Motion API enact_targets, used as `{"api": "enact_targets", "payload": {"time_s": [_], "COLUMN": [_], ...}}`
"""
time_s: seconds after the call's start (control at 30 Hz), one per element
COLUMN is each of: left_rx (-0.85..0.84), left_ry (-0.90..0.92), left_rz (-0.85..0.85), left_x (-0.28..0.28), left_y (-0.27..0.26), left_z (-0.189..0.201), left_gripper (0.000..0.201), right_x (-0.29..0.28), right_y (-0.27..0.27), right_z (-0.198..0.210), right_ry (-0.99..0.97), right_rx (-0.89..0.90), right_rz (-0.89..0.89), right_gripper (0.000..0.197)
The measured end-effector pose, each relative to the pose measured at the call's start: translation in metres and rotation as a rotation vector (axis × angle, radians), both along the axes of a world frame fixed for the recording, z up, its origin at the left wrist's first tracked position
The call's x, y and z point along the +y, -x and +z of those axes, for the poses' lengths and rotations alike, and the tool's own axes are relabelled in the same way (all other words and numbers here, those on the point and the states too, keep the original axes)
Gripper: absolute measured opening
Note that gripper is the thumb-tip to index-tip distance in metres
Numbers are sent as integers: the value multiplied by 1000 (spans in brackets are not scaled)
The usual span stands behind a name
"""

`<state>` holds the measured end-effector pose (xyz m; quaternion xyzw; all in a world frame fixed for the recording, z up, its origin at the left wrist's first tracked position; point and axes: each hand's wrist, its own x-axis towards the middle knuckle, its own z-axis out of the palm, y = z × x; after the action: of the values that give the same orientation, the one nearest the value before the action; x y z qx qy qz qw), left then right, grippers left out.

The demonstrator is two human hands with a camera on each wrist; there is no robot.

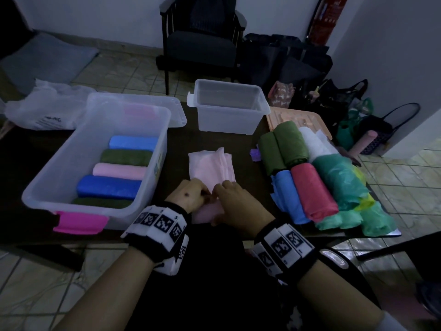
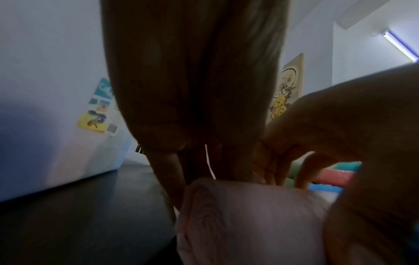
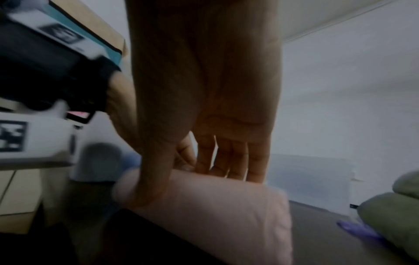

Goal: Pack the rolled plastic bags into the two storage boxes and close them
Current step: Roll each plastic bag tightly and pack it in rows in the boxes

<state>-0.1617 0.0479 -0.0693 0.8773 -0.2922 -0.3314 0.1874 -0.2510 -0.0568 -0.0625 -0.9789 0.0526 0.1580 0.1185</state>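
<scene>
Both hands, left hand (image 1: 188, 194) and right hand (image 1: 235, 199), curl their fingers over a half-rolled pink bag (image 1: 211, 168) at the worktop's (image 1: 214, 142) near edge. The large box (image 1: 47, 187) with five rolls sits left, the small box (image 1: 229, 106) towards the far edge, loose rolls (image 1: 312, 185) right.

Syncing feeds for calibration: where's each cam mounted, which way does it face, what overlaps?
Head: on the head, facing forward and down at the table; both forearms, left hand, right hand.
Left wrist: along the left palm toward the pink bag; right hand's fingers too.
Right wrist: along the right palm over the same bag; left wristband shows.
Shared: all see the pink bag.
</scene>
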Motion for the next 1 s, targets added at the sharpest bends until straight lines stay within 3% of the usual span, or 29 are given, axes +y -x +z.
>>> {"api": "enact_targets", "payload": {"time_s": [0.13,0.37,0.53,0.8,1.0], "left_rx": [-26,-155,-64,-27,-39], "left_ry": [18,119,102,52,-85], "left_rz": [1,-12,-6,2,-29], "left_x": [1,2,5,-3,-5], "left_y": [-2,3,1,-5,-7], "left_z": [-3,6,13,10,5], "left_gripper": [21,24,33,28,34], "right_x": [6,-11,-27,-29,-1], "right_y": [12,-15,-26,-19,10], "right_z": [-12,-2,4,-8,-14], "right_ry": [-27,-101,-295,-245,-54], "right_rx": [-58,36,108,92,-253], "right_rz": [-45,-76,-184,-156,-73], "right_gripper": [52,30,48,38,27]}}
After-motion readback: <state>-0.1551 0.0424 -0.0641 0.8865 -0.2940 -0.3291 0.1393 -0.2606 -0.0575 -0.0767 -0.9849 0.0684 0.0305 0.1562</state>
